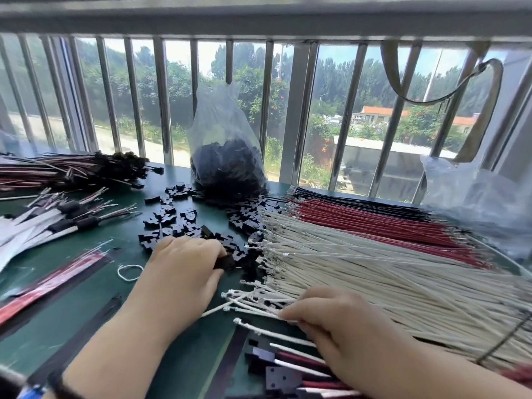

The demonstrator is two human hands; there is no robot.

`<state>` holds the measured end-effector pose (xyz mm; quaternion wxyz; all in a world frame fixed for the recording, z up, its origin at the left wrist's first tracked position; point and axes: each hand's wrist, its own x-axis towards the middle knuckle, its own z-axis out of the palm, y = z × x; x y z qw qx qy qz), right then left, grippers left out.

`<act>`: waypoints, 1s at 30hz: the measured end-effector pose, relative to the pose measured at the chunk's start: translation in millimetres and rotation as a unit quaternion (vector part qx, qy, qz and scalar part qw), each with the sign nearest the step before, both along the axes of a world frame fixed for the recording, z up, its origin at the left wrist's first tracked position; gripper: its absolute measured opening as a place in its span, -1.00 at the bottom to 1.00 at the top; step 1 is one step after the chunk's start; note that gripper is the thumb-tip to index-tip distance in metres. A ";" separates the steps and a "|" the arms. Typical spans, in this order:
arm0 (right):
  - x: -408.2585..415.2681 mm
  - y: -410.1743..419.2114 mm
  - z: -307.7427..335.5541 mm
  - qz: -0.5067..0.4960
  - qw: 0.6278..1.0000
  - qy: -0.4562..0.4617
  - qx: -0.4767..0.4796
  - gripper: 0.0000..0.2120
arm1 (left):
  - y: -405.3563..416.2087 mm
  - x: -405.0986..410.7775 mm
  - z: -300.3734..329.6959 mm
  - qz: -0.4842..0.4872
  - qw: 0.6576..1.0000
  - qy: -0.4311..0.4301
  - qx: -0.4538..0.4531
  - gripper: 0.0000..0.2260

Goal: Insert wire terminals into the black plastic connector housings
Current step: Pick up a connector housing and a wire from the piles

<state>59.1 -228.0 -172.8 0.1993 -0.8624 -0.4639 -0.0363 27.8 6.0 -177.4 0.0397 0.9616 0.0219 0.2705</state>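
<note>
The left hand (184,269) lies on the green table (86,318) at the near edge of the loose heap and grips one black connector housing (226,262) between its curled fingers and thumb. The right hand (342,321) rests on the near end of the white wires (374,272), and its fingertips (288,313) pinch a few of these wires just behind their metal terminals (230,295); how many wires it holds is hard to tell, because the view there is blurred. The loose housings (178,220) are scattered on the table just beyond the left hand, and they reach as far as a clear plastic bag (227,151) full of the same black parts, which stands in front of the window bars (161,105). To the right of the white wires lie the red wires (374,223), and farther still the black wires (359,201), all side by side with the terminals pointing left. Near the right wrist lie some finished assemblies (282,367), with red and white wires already in their housings. At the far left is a larger bundle of finished harnesses (72,169), below it some sleeved cables (57,220), and a small white rubber band (129,272) lies left of the left hand.
</note>
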 end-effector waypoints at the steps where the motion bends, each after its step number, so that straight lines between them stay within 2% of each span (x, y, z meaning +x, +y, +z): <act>1: 1.3 1.0 0.5 -0.002 0.999 0.032 0.005 -0.74 | -0.3 -4.8 3.1 -0.004 0.999 -0.022 -0.046 -0.92; 3: 2.0 3.3 0.1 -0.012 0.998 0.065 0.013 -0.80 | -1.2 -16.7 7.1 -0.020 0.984 -0.064 -0.165 -0.88; 5: 1.2 4.6 -1.3 -0.023 0.999 0.043 0.010 -0.82 | -5.3 -30.2 6.6 -0.048 0.965 -0.077 -0.246 -0.80; 7: 0.3 3.5 -1.6 -0.032 0.999 0.011 0.018 -0.80 | -10.2 -42.4 0.5 -0.077 0.950 -0.072 -0.294 -0.71; 11: 2.4 -0.8 -1.8 -0.046 0.994 -0.015 0.102 -0.61 | -14.3 -56.5 -11.2 -0.107 0.929 -0.050 -0.350 -0.63; 12: 1.9 -0.3 -2.0 -0.047 0.993 -0.023 0.110 -0.64 | -14.8 -58.3 -11.8 -0.111 0.922 -0.051 -0.368 -0.64; 14: 1.7 0.9 -3.9 -0.040 0.994 -0.014 0.100 -0.83 | -15.9 -60.3 -10.6 -0.107 0.901 -0.079 -0.413 -0.70; 15: 0.7 1.2 -4.2 -0.028 0.995 0.005 0.095 -0.77 | -16.3 -60.8 -9.3 -0.103 0.889 -0.098 -0.436 -0.74; 16: -0.1 0.8 -4.7 -0.013 0.994 0.023 0.107 -0.61 | -16.2 -61.3 -9.0 -0.102 0.877 -0.110 -0.456 -0.73; 17: -0.1 -0.5 -5.0 0.001 0.992 0.031 0.123 -0.50 | -16.4 -61.4 -9.7 -0.101 0.871 -0.112 -0.467 -0.70; 19: -0.3 -0.5 -3.3 0.018 0.985 0.039 0.167 -0.46 | -19.8 -61.4 -10.6 -0.096 0.872 -0.105 -0.468 -0.69; 22: -0.4 0.5 0.0 0.020 0.974 0.037 0.222 -0.66 | -27.7 -60.1 -13.4 -0.098 0.904 -0.091 -0.405 -0.70; 25: -1.4 1.7 3.0 0.011 0.979 0.027 0.202 -0.83 | -37.1 -58.2 -13.1 -0.101 0.921 -0.067 -0.369 -0.63; 28: -1.2 2.3 1.4 0.004 0.982 0.006 0.190 -0.90 | -39.5 -56.4 -14.9 -0.145 0.914 -0.043 -0.377 -0.45; 30: -1.3 3.4 0.4 0.006 0.984 -0.004 0.180 -0.92 | -41.2 -55.8 -17.5 -0.178 0.893 -0.040 -0.411 -0.53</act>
